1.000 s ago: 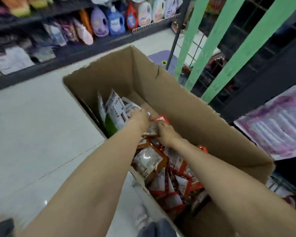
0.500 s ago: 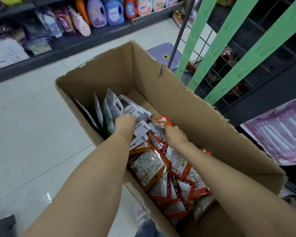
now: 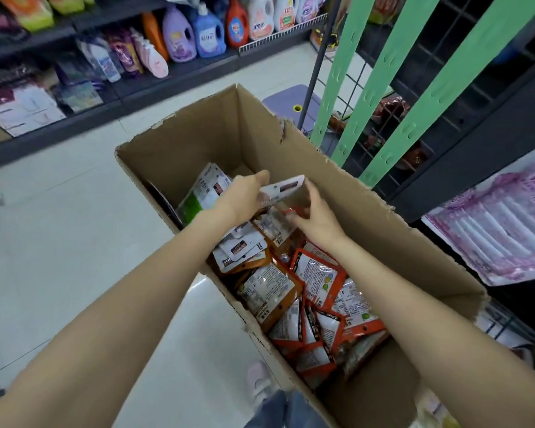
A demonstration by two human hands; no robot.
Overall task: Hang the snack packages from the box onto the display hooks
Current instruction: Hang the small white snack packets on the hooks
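An open cardboard box (image 3: 337,193) stands on the floor, holding several snack packages: orange ones (image 3: 318,276) in a heap, white and green ones (image 3: 203,193) upright at the far end. My left hand (image 3: 241,196) holds a white package (image 3: 283,188) lifted above the heap. My right hand (image 3: 314,216) pinches the same package's lower edge, together with a small red one (image 3: 294,210). Green hook strips (image 3: 380,84) with slots run up the wire display rack to the right of the box.
A wire grid rack (image 3: 349,88) holds dark snack bags behind the strips. Detergent bottles (image 3: 207,29) fill a dark shelf across the aisle. A purple stool (image 3: 288,100) sits beyond the box. Purple packs (image 3: 501,223) lie at the right. My shoe (image 3: 258,378) is by the box.
Both hands have risen from the heap. The left hand now lifts a white package, and the right hand has come up to pinch its lower edge.
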